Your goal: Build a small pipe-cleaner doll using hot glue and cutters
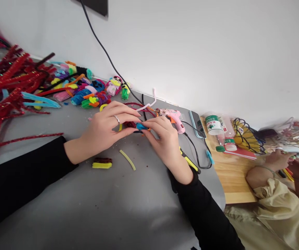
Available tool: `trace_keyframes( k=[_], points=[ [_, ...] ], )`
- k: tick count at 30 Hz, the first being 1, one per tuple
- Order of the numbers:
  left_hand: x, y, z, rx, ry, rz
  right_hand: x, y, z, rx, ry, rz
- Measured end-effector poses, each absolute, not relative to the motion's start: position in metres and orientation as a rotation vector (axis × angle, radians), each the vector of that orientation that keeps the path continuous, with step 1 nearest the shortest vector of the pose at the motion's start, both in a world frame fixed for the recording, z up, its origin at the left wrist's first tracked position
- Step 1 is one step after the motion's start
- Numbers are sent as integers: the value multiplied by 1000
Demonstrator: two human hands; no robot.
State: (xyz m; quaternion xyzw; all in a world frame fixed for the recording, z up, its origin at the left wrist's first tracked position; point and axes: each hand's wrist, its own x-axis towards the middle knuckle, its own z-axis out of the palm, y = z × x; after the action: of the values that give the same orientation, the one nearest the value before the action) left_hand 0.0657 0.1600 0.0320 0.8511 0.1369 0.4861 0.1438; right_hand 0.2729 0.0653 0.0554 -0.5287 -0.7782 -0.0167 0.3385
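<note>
My left hand [110, 125] and my right hand [162, 135] meet over the grey table, fingertips pinched around a small pipe-cleaner piece [141, 126] with blue and dark red parts. Fingers cover much of it, so its full shape is hidden. A ring sits on one of my left fingers. Below the hands lie short yellow and dark brown pipe-cleaner pieces [101, 163] side by side, and a thin pale yellow strip [127, 160]. Just beyond my right hand rests a pink glue gun [175, 119] with an orange trigger. Yellow-and-black handled pliers or cutters [189, 162] are partly under my right wrist.
Red tinsel pipe cleaners [8, 93] heap at the left, beside several colourful pipe-cleaner figures [92, 92]. A black cord [105, 52] hangs down the wall. A phone [197, 124], bottles [220, 142] and a yellow basket [245, 137] stand right, where another person's hands [282, 161] work.
</note>
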Motion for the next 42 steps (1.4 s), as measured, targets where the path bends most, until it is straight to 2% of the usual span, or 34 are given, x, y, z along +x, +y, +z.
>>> trace_keyframes(
  k=[22,31,42],
  points=[
    [67,153,37,2411,333,1515,272,65,55,-1187,-2069,-120],
    [66,151,40,2345,488,1581,274,65,57,-1301,-1979,-144],
    [63,156,45,2266,487,1324,271,64,59,-1161,-2077,-45]
  ],
)
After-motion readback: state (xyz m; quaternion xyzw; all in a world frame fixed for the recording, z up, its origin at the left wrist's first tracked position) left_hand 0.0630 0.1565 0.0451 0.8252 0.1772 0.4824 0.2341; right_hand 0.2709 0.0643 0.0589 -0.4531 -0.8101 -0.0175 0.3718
